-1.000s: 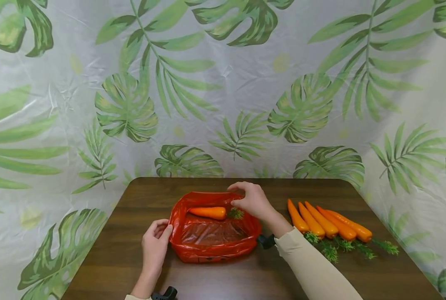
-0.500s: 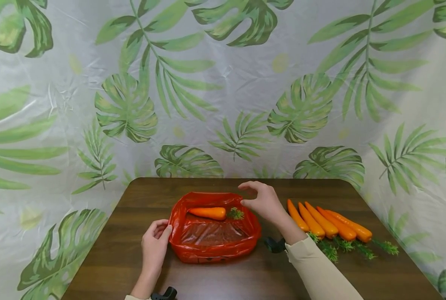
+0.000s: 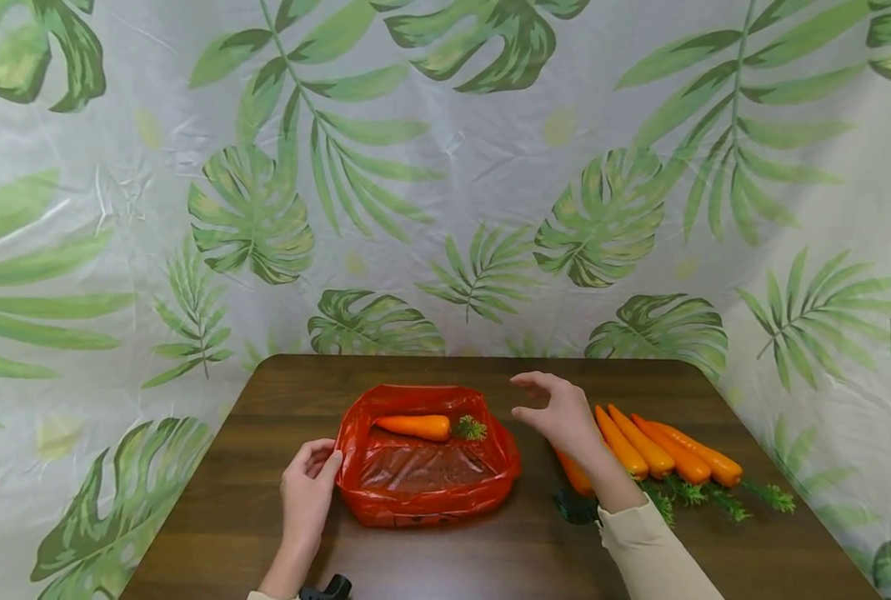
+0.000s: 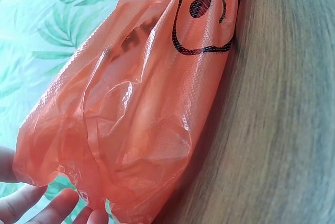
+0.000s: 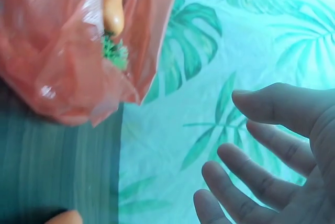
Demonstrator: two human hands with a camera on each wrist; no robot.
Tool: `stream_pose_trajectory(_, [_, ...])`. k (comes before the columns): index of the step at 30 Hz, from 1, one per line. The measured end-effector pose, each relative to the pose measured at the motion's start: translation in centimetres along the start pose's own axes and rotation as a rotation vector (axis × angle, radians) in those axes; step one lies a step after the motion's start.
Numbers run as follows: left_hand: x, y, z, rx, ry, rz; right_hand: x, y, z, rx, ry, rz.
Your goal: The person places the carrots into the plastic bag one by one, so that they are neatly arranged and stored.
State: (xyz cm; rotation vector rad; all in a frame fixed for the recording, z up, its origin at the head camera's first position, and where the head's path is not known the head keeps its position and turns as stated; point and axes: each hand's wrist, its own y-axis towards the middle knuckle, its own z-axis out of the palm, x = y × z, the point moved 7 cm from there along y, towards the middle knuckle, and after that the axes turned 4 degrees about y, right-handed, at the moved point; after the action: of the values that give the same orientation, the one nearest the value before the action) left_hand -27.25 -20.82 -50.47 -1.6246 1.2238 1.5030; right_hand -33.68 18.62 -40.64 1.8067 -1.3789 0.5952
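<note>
A red plastic bag (image 3: 430, 507) stands with its mouth spread wide on the table. Inside lies one orange carrot (image 3: 415, 427) with a green leafy top. At the bag's left rim, my left hand (image 3: 306, 492) pinches the plastic between thumb and fingers (image 4: 52, 208). My right hand (image 3: 561, 417) is held above the table between the bag and several loose carrots (image 3: 643, 442), fingers apart and holding nothing. Its forearm partly covers the leftmost loose carrot (image 3: 574, 475). The right wrist view shows the spread fingers apart from the bag (image 5: 57, 77).
The loose carrots lie side by side at the table's right, leafy tops (image 3: 730, 502) toward me. A brown wooden table (image 3: 430, 567) carries everything. Behind it hangs a leaf-patterned curtain (image 3: 490, 167). A black wrist device (image 3: 576, 506) sits low beside the leftmost carrot.
My right hand has drawn away from the bag's right rim, rightward toward the loose carrots. The leftmost loose carrot has shifted left and nearer to me. My left hand stays at the rim.
</note>
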Motion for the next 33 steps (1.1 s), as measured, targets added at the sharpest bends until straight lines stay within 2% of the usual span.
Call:
stream_pose_trajectory(11, [-0.1, 0.0, 0.1, -0.019, 0.019, 0.014, -2.4, -2.2, -1.3, -0.029, -0.008, 0.01])
stream_pose_trajectory(15, [-0.1, 0.0, 0.1, -0.019, 0.012, 0.019, -3.2, -2.9, -1.7, -0.035, -0.005, 0.038])
stream_pose_trajectory(21, [-0.1, -0.1, 0.2, -0.011, 0.0, 0.018, -4.2, -3.6, -2.1, -0.019, -0.004, 0.081])
stream_pose_trajectory(33, [0.0, 0.0, 0.3, -0.013, 0.006, 0.007, -6.0, -5.2, -2.4, -0.039, -0.017, 0.103])
